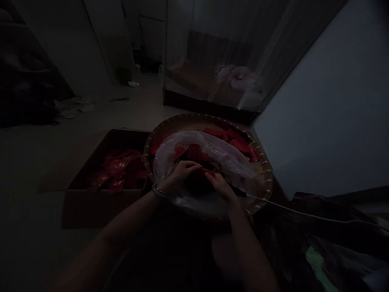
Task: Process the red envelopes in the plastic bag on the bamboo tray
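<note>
In the dim light, both of my hands are over a round woven basket (269, 174). My left hand (185, 170), with a band at its wrist, pinches a small red piece (206, 170) at its left end. My right hand (219, 183) grips the same piece from the right, thumb on top. Whether it is cloth or paper I cannot tell. A black handle (241, 192) with a white cord (291, 205) lies beside my right hand. Clear plastic sheeting (170, 152) rings the hands inside the basket. More red pieces (238, 142) lie at its far side.
Left of the basket stands an open cardboard box (100, 207) with several red, gold-patterned pieces (117, 170). A netted bed (209, 81) is behind, and a pale wall (328, 109) rises at right. Dark items and a green thing (317, 263) lie at lower right.
</note>
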Tool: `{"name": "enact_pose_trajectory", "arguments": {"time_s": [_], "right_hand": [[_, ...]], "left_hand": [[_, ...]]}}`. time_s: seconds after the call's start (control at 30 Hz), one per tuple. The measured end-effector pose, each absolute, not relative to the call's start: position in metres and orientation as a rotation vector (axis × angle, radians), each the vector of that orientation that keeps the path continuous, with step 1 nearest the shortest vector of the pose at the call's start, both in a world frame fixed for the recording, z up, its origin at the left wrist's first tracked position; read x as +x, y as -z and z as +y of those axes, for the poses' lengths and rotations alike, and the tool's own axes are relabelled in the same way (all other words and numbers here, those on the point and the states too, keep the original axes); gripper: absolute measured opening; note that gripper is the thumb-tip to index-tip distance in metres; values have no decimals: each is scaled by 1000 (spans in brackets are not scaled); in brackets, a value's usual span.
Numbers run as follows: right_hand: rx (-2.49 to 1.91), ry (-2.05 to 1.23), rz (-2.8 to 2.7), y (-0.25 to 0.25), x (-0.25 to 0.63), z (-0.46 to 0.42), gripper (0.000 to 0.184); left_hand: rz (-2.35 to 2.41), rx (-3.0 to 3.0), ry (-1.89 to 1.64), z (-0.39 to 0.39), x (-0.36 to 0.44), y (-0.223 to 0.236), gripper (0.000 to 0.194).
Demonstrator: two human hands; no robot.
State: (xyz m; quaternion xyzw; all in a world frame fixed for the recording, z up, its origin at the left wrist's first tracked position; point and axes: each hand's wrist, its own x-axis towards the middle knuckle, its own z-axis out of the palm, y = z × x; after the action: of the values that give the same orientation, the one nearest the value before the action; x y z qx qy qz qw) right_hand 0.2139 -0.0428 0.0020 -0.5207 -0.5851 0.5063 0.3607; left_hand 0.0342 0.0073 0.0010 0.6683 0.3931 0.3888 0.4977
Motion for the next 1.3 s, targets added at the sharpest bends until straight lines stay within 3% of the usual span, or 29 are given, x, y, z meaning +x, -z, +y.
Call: {"name": "enact_pose_trajectory", "arguments": {"time_s": [0.13,0.23,0.53,0.67,0.83,1.03,1.17,1.3], "right_hand": [[-1315,-1261,-1448,-3,217,-39,55],[-1345,-1246,-1424,-2,217,-37,63],[-1309,-1321,-1293,-2,217,-38,56],[-1319,-1129,-1064,0,225,-45,51],[-1716,-861,-1788,6,228,-69,23],[-2076,-534,-2261,9,206,-75,59],[-2083,-392,-2356,8,188,-69,44],[-1940,-450,-2381,11,177,-58,34]], "left_hand": [[1024,2109,-1219,-1,31,-8,45],[951,2525,-1062,-6,32,-8,57],[1032,2726,-811,-3,37,3,47],[1121,2613,-909,-1,33,2,46],[1231,2460,-996,0,32,3,45],[1255,2349,-1123,2,31,3,44],[1282,2301,-1233,3,31,2,43],[1295,2270,-1323,3,30,-1,43]]}}
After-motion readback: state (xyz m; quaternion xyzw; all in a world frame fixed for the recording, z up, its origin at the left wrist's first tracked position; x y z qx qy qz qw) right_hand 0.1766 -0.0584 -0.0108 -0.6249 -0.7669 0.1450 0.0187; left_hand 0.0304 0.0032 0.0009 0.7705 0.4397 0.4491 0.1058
